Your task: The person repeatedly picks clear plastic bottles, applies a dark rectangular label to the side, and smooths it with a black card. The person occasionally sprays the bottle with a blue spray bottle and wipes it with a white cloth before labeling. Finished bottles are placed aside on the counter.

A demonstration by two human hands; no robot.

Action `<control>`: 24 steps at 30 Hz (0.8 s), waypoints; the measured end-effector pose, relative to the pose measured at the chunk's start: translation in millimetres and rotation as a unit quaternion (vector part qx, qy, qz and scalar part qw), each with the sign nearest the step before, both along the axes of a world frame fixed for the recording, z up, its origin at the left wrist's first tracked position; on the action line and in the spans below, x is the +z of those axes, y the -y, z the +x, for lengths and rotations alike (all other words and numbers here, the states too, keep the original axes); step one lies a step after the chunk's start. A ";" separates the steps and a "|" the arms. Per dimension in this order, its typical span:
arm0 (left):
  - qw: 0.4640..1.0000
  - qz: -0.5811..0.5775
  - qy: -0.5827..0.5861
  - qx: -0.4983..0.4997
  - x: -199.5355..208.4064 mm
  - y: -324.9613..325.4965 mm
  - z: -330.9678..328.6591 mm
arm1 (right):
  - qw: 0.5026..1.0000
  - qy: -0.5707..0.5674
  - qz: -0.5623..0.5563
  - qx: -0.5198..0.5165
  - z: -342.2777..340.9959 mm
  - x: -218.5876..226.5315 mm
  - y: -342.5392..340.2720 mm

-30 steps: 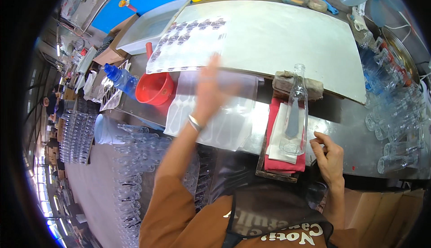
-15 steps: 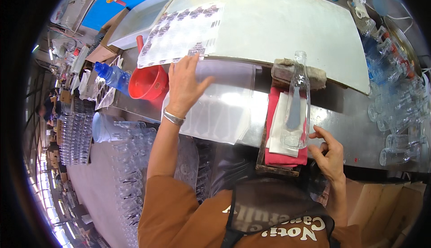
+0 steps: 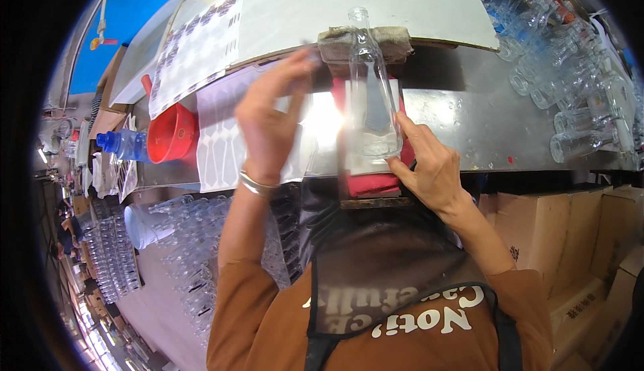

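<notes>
A clear glass bottle (image 3: 371, 96) lies on a white pad (image 3: 354, 164) over a folded red cloth (image 3: 373, 184), its neck resting on a cloth-wrapped block (image 3: 396, 42). A grey-blue patch shows on or through its body. My right hand (image 3: 433, 166) grips the bottle's base end, index finger along the side and thumb at the bottom. Left of the bottle, my left hand (image 3: 272, 113) is raised and smeared by motion. A small dark-printed label (image 3: 310, 52) shows blurred at its fingertips. The label sheet (image 3: 201, 45) lies beyond that hand.
A red scoop (image 3: 171, 135) and a blue-capped plastic bottle (image 3: 124, 144) stand at left. Clear sheets with pale shapes (image 3: 221, 146) overhang the table's front edge. Many glass bottles (image 3: 570, 69) crowd the right; more stand lower left. Cardboard boxes (image 3: 557, 237) sit at lower right.
My left hand has left the label sheet and come toward the bottle with a label at its fingertips. My right hand has closed on the bottle's base. The whole view has shifted.
</notes>
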State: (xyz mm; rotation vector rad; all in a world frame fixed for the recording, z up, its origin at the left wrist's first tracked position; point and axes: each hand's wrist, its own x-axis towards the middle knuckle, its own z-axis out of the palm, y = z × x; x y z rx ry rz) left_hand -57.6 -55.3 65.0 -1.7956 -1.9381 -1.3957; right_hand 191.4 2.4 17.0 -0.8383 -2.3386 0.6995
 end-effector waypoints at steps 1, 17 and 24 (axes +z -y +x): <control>0.994 -0.013 -0.104 -0.007 3.5 -1.2 18.4 | 1.000 0.002 0.003 0.004 0.5 0.2 -0.2; 0.983 -0.130 0.068 -0.108 -28.0 -2.5 55.7 | 0.997 -0.053 -0.034 0.038 4.8 -16.1 -13.1; 0.985 -0.122 0.081 -0.097 -41.3 1.1 53.2 | 0.984 -0.068 -0.141 0.089 16.0 -11.4 -28.4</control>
